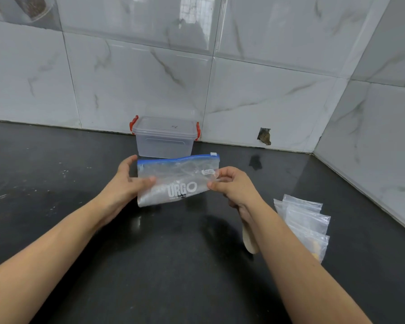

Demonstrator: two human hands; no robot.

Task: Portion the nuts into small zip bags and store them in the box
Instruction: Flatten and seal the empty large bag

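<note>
Both hands, left [126, 181] and right [229, 185], pinch opposite ends of the clear blue-zip plastic bag [177, 180] above the black tabletop [173, 253], before the lidded translucent red-latched plastic box [165, 136], small clear zip bags [306, 220] lying right.

Two bare forearms, left hand [126, 181], right hand [232, 185], seemingly no rings.

Clear slider bag [178, 181] with blue zip strip, white slider tab and white "URGO" lettering; translucent box [165, 140] with red latches; glossy black counter [150, 253]; white wall tiles [267, 90] with grey marble veining; clear small zip bags [306, 220].
</note>
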